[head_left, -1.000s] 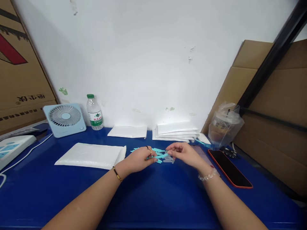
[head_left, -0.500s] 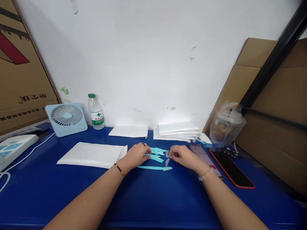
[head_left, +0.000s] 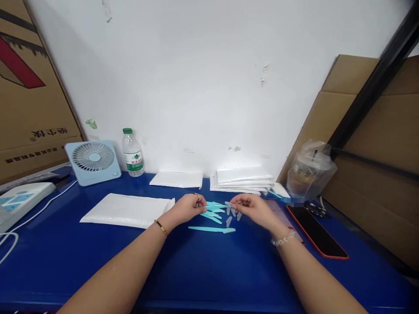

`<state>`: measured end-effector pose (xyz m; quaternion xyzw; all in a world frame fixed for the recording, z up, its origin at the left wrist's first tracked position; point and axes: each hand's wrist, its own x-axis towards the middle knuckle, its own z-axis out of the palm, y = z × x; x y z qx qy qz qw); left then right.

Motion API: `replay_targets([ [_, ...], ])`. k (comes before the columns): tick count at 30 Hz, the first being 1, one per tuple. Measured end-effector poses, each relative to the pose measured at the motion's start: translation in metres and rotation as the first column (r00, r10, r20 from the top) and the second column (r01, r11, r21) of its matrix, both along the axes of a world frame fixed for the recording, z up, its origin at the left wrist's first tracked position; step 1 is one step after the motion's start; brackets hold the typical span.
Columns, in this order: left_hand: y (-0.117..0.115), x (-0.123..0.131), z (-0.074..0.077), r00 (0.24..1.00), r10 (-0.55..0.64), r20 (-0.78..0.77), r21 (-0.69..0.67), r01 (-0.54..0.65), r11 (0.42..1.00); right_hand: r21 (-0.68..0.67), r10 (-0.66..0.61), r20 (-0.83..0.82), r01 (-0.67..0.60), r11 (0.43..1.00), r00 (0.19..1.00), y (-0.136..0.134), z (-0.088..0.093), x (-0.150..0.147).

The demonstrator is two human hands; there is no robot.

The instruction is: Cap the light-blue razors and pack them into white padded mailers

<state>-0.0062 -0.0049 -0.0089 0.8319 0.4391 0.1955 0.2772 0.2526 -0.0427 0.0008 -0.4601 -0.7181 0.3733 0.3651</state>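
Note:
My left hand pinches the handle of a turquoise eyebrow razor, which points right. At its tip, the thumb and fingers of my right hand are closed on a small translucent blade cap. Whether the cap is on the blade I cannot tell. Several more turquoise razors lie in a loose pile under and beside my left hand. Loose caps rest near my right fingertips. One separate razor lies crosswise in front of the pile.
A white padded mailer lies left, another by the wall, with a stack of mailers to its right. Two phones, one red-cased, lie right, near a bagged drink cup. A fan and bottle stand left.
My left hand has lifted slightly with one razor from the pile. My right hand has opened out a little and now holds a cap against that razor's tip.

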Motion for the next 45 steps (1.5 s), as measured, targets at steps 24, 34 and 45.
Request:
replay_targets([
  [24,-0.007,-0.003,0.005,0.961,0.016,-0.277,0.242,0.053,0.969,0.143,0.140,0.551,-0.258,0.955,0.823,-0.008,-0.003,-0.006],
  [34,-0.011,0.000,0.012,0.964,0.023,-0.264,0.284,0.055,0.957,0.234,-0.007,0.545,-0.144,0.961,0.839,-0.010,-0.001,-0.011],
  [45,-0.017,0.008,0.009,0.974,-0.033,-0.226,0.312,0.104,0.944,0.347,-0.074,0.526,-0.135,0.928,0.847,-0.013,0.000,-0.025],
])
